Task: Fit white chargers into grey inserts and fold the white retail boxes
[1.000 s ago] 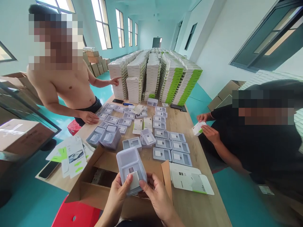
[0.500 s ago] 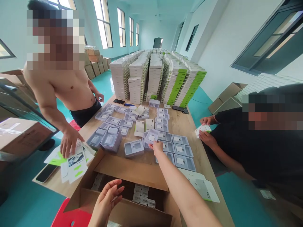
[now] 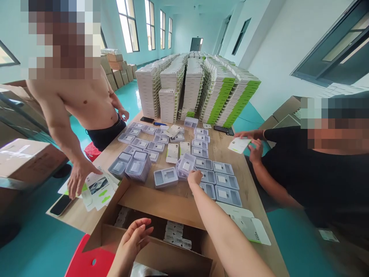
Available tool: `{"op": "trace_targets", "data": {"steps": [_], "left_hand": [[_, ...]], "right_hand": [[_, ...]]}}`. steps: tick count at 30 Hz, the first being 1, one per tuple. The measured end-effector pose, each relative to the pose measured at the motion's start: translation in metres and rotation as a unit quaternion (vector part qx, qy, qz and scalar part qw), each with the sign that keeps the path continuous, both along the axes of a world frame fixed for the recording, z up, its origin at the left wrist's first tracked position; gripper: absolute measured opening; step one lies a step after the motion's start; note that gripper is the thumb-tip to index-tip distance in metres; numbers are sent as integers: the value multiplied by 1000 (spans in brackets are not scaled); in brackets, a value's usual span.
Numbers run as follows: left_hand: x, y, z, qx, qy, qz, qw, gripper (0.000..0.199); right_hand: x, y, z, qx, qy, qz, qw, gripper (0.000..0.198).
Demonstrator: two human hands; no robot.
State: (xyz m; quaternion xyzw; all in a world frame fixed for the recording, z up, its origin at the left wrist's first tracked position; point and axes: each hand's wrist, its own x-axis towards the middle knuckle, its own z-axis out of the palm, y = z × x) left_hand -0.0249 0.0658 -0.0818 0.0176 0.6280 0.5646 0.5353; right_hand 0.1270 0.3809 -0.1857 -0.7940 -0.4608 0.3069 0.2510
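My right hand (image 3: 195, 177) reaches across to the middle of the table, its fingers closed at the near edge of a clear plastic tray (image 3: 186, 163). That tray lies over other trays and has a small white piece in it. Nothing is in my left hand (image 3: 138, 235), whose fingers are curved and apart above the open cardboard box (image 3: 161, 201). Small white packs (image 3: 174, 231) sit in rows inside this box. To the right, more plastic trays (image 3: 227, 181) lie side by side; a nested stack of trays (image 3: 137, 166) stands to the left.
A co-worker's hand (image 3: 78, 179) rests over printed sheets (image 3: 98, 189) on the left, near a phone (image 3: 60, 205). Another co-worker, at right, holds a white carton (image 3: 239, 145). Tall stacks of white cartons (image 3: 193, 82) rise behind. Flattened cartons (image 3: 250, 227) lie right.
My right hand has lowered the tray slightly onto the others. The right co-worker has moved the white carton towards the table. The left co-worker's hand has shifted over the sheets.
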Motion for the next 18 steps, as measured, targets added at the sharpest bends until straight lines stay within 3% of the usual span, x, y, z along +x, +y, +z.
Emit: {"op": "trace_targets", "data": {"steps": [4, 11, 14, 18], "left_hand": [[-1, -2, 5, -2, 45, -13, 999, 43], [6, -3, 16, -7, 82, -30, 996, 41], [4, -7, 14, -12, 88, -36, 995, 43], [-4, -21, 7, -26, 101, -30, 994, 47]], "right_hand": [[0, -9, 5, 27, -16, 8, 999, 35], [-23, -32, 11, 94, -36, 114, 988, 34], [-16, -23, 12, 71, -78, 62, 992, 38], [10, 0, 15, -8, -122, 6, 992, 40]]}}
